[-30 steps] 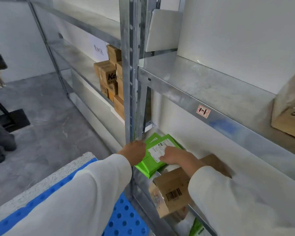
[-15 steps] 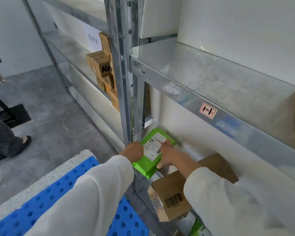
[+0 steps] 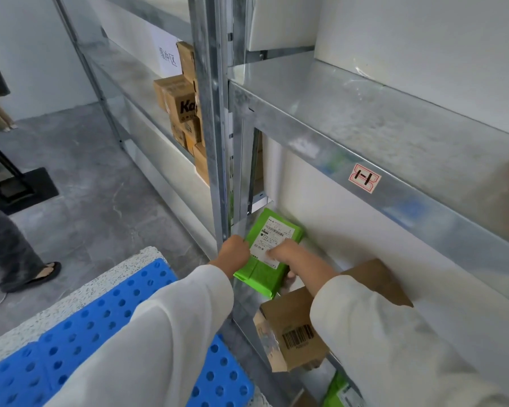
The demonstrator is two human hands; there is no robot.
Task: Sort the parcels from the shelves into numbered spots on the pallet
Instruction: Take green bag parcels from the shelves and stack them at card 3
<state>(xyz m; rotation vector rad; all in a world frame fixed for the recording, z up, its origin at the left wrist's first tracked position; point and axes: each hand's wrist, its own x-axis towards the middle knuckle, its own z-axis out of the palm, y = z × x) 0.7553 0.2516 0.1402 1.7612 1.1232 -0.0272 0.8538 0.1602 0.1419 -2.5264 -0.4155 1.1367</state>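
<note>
A green plastic parcel (image 3: 265,268) with a white shipping label lies at the left end of the lower metal shelf (image 3: 350,148). My left hand (image 3: 234,249) grips its left edge beside the shelf's upright post. My right hand (image 3: 288,254) holds its right side, fingers curled over the label and thumb under the edge. A brown cardboard box (image 3: 294,333) with a barcode sits just below my right forearm. The blue perforated pallet (image 3: 41,365) is at the lower left.
The steel upright (image 3: 215,142) stands right against my left hand. Stacked brown boxes (image 3: 182,107) fill the neighbouring shelf bay. Another green parcel (image 3: 340,392) lies on a lower level. A person's leg and sandal (image 3: 18,259) are on the grey floor at left.
Both hands have tightened on the green parcel and turned it so its long side points into the shelf. My view has shifted slightly rightward.
</note>
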